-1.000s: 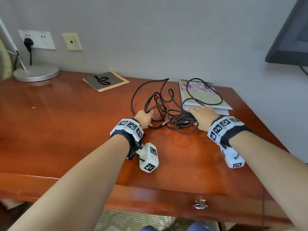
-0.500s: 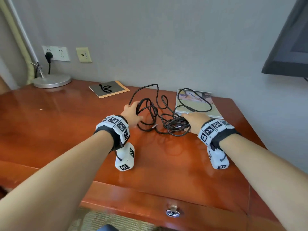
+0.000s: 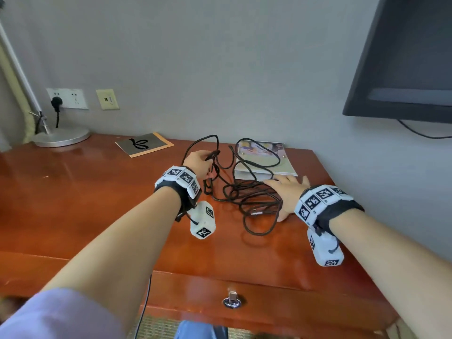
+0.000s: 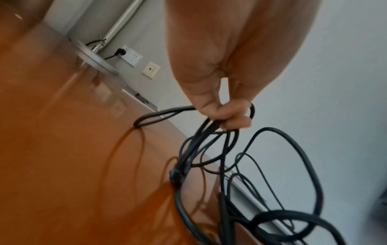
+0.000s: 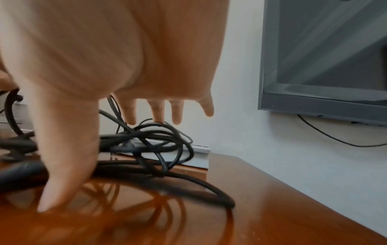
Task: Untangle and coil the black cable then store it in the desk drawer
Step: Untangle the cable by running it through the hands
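Tangled cable (image 3: 247,199) lies on table (image 3: 97,204); strands are pinched and raised by left hand (image 3: 198,162). Right hand (image 3: 288,192), fingers (image 5: 157,111) spread straight, is laid on the tangle. No legible writing.

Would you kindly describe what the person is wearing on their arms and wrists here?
Each wrist carries a black strap ringed with white blocks printed with black square markers: the left wristband and the right wristband. Under each hangs a white boxy camera unit, left and right, marked the same way, with a short black cable. The forearms are bare; a lilac sleeve covers the left upper arm.
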{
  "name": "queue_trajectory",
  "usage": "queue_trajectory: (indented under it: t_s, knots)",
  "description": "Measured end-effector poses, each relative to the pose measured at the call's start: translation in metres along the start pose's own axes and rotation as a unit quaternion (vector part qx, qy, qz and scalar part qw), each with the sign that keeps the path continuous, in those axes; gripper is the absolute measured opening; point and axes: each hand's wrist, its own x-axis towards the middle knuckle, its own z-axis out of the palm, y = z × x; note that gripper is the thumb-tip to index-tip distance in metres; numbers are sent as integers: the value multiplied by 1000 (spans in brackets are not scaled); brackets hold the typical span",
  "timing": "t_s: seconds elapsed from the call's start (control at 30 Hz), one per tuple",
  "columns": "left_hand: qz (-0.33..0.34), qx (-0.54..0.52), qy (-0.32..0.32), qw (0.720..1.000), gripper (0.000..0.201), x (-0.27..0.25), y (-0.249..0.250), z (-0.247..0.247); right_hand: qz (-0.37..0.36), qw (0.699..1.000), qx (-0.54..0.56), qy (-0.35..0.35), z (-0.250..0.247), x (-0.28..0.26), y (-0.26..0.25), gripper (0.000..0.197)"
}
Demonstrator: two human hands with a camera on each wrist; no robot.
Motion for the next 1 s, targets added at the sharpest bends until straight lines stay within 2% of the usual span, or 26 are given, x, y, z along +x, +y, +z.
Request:
queue_trajectory:
  t_s: [0.1, 0.17, 0.23, 0.33, 0.43, 0.53, 0.63, 0.7, 0.8, 0.93, 1.0]
  knots:
    - [-21, -95, 17, 995, 35, -1, -3, 0, -13, 1000, 7, -7, -13, -11, -12, 103]
    - [-37, -147, 24, 988, 35, -2, -8, -1, -48, 995, 60, 67, -18, -10, -28, 82]
    - [-53, -200, 28, 978, 35, -4, -15, -6, -81, 975, 148, 145, -21, -3, -49, 58]
    - [-73, -262, 29, 962, 35, -7, -24, -18, -95, 958, 211, 167, -26, 8, -88, 28]
    - [-73, -286, 2, 955, 34, -9, -30, -31, -97, 963, 208, 143, -34, 25, -124, 28]
    - [-56, -306, -36, 950, 35, -16, -30, -34, -106, 962, 221, 122, -37, 41, -140, 18]
    - [-43, -297, -31, 953, 44, -11, -40, -41, -121, 963, 218, 105, -42, 50, -147, 18]
    - [-60, -282, -12, 957, 44, -9, -47, -44, -134, 958, 228, 109, -47, 52, -147, 23]
    - [-94, -272, 32, 957, 33, -10, -54, -47, -138, 946, 256, 141, -52, 55, -148, 16]
    - [-86, -277, -67, 955, 19, -16, -51, -50, -153, 937, 272, 154, -54, 54, -153, 13]
    - [-54, -230, -53, 970, 9, -16, -47, -49, -156, 932, 287, 157, -53, 51, -153, 9]
